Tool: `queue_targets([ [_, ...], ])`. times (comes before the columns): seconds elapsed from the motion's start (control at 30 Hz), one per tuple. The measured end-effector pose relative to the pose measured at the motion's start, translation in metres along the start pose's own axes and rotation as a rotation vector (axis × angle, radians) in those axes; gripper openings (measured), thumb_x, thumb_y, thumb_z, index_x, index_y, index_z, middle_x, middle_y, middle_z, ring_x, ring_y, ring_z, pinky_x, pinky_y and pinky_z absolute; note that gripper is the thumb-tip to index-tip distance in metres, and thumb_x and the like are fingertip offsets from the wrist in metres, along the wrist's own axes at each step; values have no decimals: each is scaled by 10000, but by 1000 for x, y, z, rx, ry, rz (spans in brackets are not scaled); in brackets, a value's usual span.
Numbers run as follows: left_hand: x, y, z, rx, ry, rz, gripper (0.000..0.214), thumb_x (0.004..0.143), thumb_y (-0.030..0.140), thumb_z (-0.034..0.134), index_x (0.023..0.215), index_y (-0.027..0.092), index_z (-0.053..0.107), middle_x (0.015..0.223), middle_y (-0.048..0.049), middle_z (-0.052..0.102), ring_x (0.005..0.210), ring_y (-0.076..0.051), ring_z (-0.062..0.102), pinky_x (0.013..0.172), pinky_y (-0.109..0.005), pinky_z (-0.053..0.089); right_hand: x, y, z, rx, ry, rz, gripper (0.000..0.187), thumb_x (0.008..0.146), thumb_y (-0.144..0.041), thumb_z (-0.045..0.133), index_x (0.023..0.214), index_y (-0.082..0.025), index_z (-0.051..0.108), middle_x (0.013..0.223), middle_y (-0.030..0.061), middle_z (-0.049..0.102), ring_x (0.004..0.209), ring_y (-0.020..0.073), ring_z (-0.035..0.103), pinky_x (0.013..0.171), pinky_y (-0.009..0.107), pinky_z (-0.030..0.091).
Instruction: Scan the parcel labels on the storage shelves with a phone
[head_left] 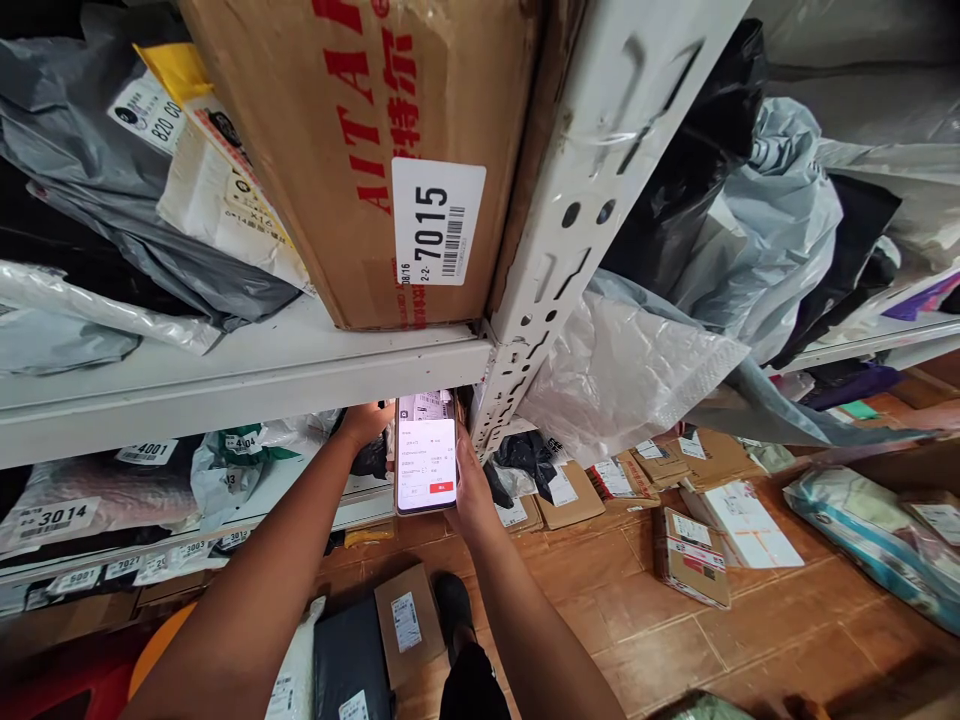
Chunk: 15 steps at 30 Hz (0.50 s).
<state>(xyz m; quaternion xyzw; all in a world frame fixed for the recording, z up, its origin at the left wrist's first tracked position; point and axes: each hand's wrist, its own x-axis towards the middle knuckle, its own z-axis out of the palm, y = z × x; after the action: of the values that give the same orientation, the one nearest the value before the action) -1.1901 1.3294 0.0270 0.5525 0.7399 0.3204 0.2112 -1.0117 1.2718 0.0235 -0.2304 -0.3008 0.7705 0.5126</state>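
Observation:
In my right hand (474, 482) is a smartphone (427, 460), held upright with its lit screen towards me. The screen shows a label picture at the top, lines of text below and a red button. My left hand (367, 422) reaches in at the lower shelf, just left of the phone. Its fingers look curled, but the shelf edge and the phone partly hide them, and what they hold cannot be made out. Below that hand lies a dark plastic parcel (370, 458). A large brown carton (315, 150) labelled 7015 stands on the shelf above both hands.
A white slotted post (559, 240) rises right of the phone. Bagged parcels fill the upper shelf (225, 370) and the shelves beside it. A white plastic bag (622, 350) hangs out on the right. Cartons (409, 620) and parcels lie on the wooden floor near my foot.

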Motion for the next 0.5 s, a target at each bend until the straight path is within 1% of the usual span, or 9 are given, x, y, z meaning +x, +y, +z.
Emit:
queue_targets([
  [0.03,0,-1,0,-7,-2,6,311,667,405,484,782,175,659,851,-76,706,958,-276,611,856,-363,476,-2,-2,0,-1,-5,7,531,723,-556,658,1165,-278,563,1175,36,682,1108,263,615,920,415,495],
  [0.1,1,-2,1,-18,-4,12,313,674,408,472,778,175,653,862,-75,707,944,-270,616,853,-355,479,-7,-7,1,1,-29,31,546,690,-437,698,1187,-267,549,1194,43,674,1127,277,605,933,425,488],
  [0.13,1,-3,2,-20,-4,11,304,676,407,474,766,176,650,867,-76,707,938,-268,618,855,-351,478,-10,-10,2,12,-62,54,582,656,-352,710,1203,-269,533,1183,43,680,1111,290,616,929,440,490],
  [0.2,2,-4,3,-18,5,-1,279,678,409,489,732,181,640,871,-79,707,939,-273,617,869,-352,470,-18,-16,3,36,-152,105,671,598,-193,681,1235,-283,491,1151,30,697,1067,300,644,919,456,493],
  [0.27,2,-5,4,-16,18,-20,256,687,409,495,712,193,631,876,-76,707,967,-284,609,891,-359,458,-26,-22,2,44,-232,133,727,585,-109,639,1264,-297,457,1145,13,700,1045,283,659,918,433,493],
  [0.37,2,-4,4,-16,35,-47,221,695,399,507,661,206,608,837,-73,703,978,-300,607,892,-369,456,-33,-27,1,5,-272,136,754,614,-85,642,1307,-292,428,1167,14,691,1040,253,662,928,392,483],
  [0.43,0,-2,2,-22,33,-51,199,693,380,522,617,209,591,783,-72,698,933,-300,621,865,-370,470,-35,-29,1,-8,-289,146,786,628,-104,658,1343,-287,389,1175,31,686,1016,256,670,916,404,486],
  [0.5,-2,4,0,-37,31,-28,173,692,361,542,620,214,599,755,-64,696,912,-291,626,853,-364,479,-36,-31,1,-6,-294,160,826,637,-117,665,1377,-289,342,1188,45,678,1002,262,674,898,412,489],
])
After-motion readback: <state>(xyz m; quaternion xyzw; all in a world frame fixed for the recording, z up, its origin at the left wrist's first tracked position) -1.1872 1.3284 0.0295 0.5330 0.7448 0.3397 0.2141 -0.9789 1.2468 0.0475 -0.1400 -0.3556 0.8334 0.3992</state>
